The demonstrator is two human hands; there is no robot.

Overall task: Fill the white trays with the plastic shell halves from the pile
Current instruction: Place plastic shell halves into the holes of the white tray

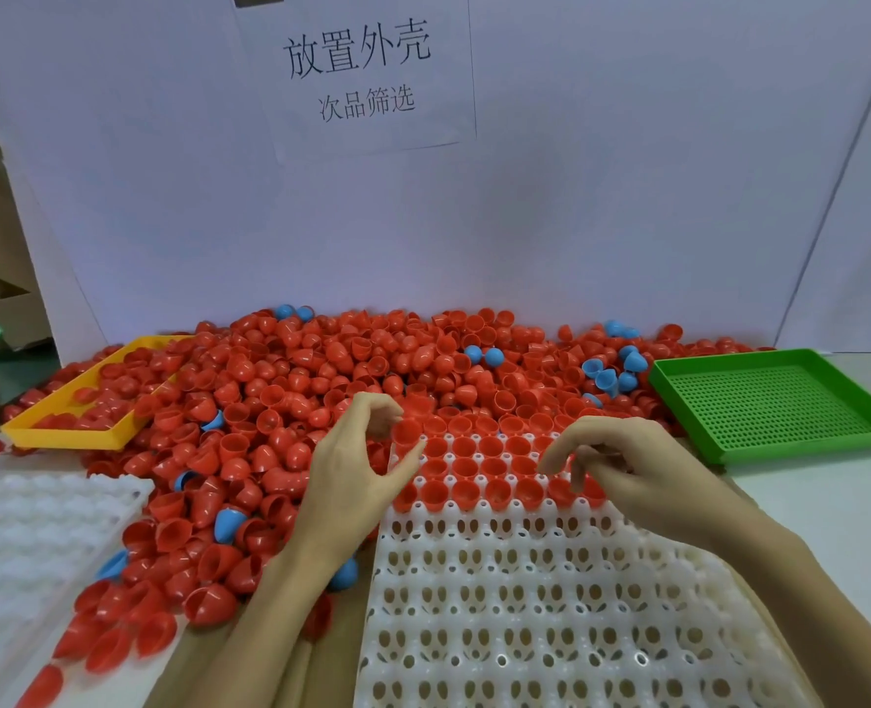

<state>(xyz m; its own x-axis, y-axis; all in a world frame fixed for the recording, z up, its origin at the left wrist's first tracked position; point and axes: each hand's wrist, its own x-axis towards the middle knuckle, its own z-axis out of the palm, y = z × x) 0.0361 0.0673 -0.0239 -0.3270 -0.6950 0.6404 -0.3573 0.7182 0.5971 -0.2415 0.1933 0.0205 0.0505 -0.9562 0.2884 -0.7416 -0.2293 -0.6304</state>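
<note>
A big pile of red shell halves point(321, 370), with several blue ones point(608, 378) mixed in, covers the back of the table. In front of me lies a white tray point(551, 595) with round pockets; its far rows hold red shell halves point(479, 490) open side up. My left hand point(352, 482) is at the tray's far left corner, finger and thumb pinching a red shell half point(407, 431). My right hand point(637, 472) hovers over the right end of the filled rows, fingers curled downward. Whether it holds a shell is hidden.
A second white tray point(30, 534) lies at the left front. A yellow tray point(60, 431) partly buried in shells sits at the left, and a perforated green tray point(780, 406) at the right. A white board with a printed sign point(362, 74) stands behind the pile.
</note>
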